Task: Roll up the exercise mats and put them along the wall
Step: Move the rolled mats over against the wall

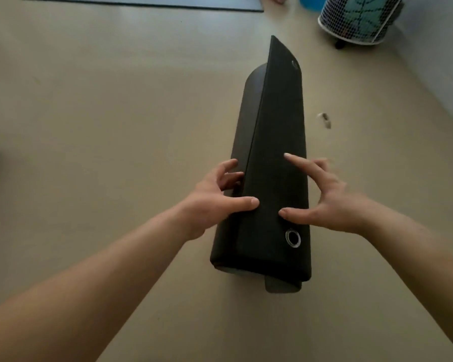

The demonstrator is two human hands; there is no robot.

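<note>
A black exercise mat, rolled into a tube, lies on the beige floor and points away from me. Its loose outer flap with two metal eyelets lies on top. My left hand grips the near left side of the roll, thumb on top and fingers curled under the flap's edge. My right hand is spread at the near right side, thumb and forefinger touching the top, other fingers blurred. A second mat, grey-blue, lies flat on the floor at the far top.
A white wire basket on castors holding a teal ball stands at the far right beside the pale wall. A blue object sits behind it. A small scrap lies on the floor right of the roll.
</note>
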